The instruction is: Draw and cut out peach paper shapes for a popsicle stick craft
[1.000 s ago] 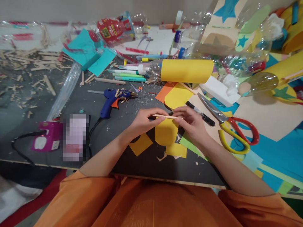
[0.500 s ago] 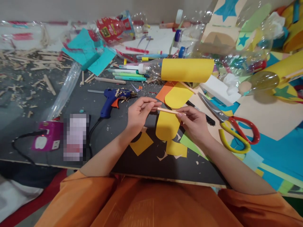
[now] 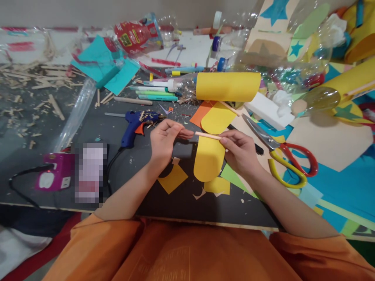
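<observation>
Dark tabletop (image 3: 181, 203) against a grey wall (image 3: 187, 13), lots of scrap on it. Thin wooden stick (image 3: 207, 136) is up over the rounded yellow paper (image 3: 209, 160), its right end pinched between thumb and fingers of the right hand (image 3: 239, 150). Left hand (image 3: 164, 142) is loosely open, fingers extended, tips just beside the stick's other end. Containers: a clear bottle (image 3: 187, 86) lies on its side behind the hands, white cap left, yellow paper sleeve (image 3: 228, 86) around its body. Red-labelled bottle (image 3: 136, 33) lies farther back; more clear bottles (image 3: 234, 43) at back right, two with blue caps. Contents: can't tell. Red label has print plus a square code, too small to read. Orange shirt (image 3: 170, 249) has faint upside-down lettering, "IS MORE" readable. Magenta adapter (image 3: 55, 171) has a white emblem. Blue glue gun (image 3: 133, 127) sits left, scissors (image 3: 275, 146) right.
</observation>
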Demonstrator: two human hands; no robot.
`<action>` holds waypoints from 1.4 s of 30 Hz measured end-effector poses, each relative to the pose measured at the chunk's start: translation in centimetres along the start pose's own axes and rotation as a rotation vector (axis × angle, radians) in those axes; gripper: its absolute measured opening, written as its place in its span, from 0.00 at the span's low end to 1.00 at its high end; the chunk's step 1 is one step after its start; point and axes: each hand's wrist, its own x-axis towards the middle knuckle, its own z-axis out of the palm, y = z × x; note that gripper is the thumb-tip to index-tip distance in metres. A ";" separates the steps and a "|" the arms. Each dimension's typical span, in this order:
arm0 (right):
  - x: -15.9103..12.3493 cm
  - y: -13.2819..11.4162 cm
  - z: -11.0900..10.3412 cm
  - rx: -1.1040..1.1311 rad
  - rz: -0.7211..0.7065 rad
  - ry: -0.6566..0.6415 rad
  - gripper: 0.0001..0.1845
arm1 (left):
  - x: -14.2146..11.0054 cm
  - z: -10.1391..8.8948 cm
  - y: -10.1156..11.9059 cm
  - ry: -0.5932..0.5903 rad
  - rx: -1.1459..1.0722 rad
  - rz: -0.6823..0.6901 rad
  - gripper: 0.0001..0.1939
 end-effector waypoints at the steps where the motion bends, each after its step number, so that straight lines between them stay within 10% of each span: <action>1: 0.1 -0.2 0.1 0.030 0.004 0.014 0.13 | 0.2 0.0 0.0 0.003 -0.003 -0.007 0.22; 42: 0.0 0.3 0.1 0.000 -0.008 -0.013 0.07 | -0.3 -0.1 -0.2 -0.046 0.031 0.082 0.16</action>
